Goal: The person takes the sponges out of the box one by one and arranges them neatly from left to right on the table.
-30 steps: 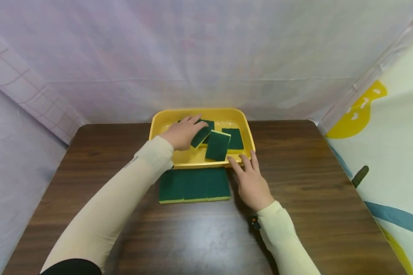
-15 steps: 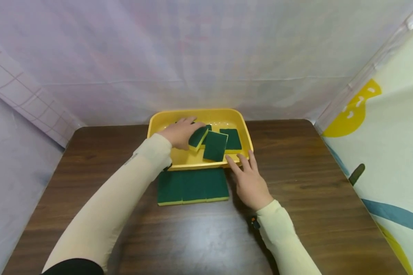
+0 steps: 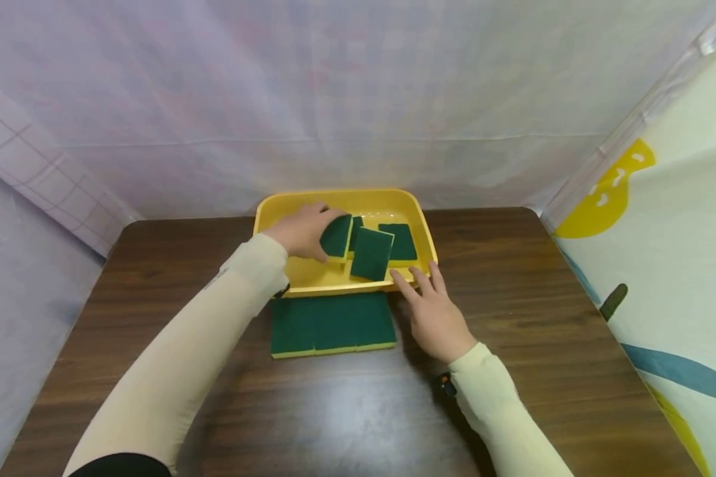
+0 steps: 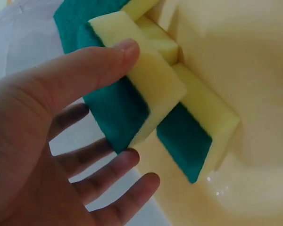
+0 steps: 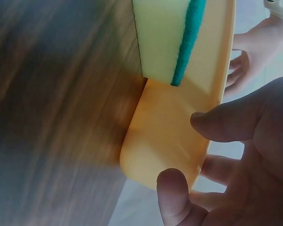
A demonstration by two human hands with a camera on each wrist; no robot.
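Observation:
My left hand (image 3: 301, 232) reaches into the yellow tray (image 3: 328, 289) and grips a green-and-yellow sponge (image 3: 337, 238). In the left wrist view the thumb lies across the sponge's yellow foam side, with the fingers behind its green face. Another sponge (image 3: 372, 255) leans in the tray just right of it, and one more sponge (image 3: 401, 242) lies at the tray's right. A further sponge (image 3: 356, 230) shows partly behind the held one. My right hand (image 3: 438, 321) touches the tray's front right rim, its fingers spread and fairly straight.
Three sponges (image 3: 334, 324) lie side by side, green faces up, against the tray's near side. The dark wooden table (image 3: 340, 411) extends around them. A pale curtain (image 3: 358, 99) hangs right behind the tray, and a patterned cloth (image 3: 680, 278) hangs at the right.
My left hand has drawn slightly left with the sponge, which has turned from slanted to more upright. My right hand stays at the rim.

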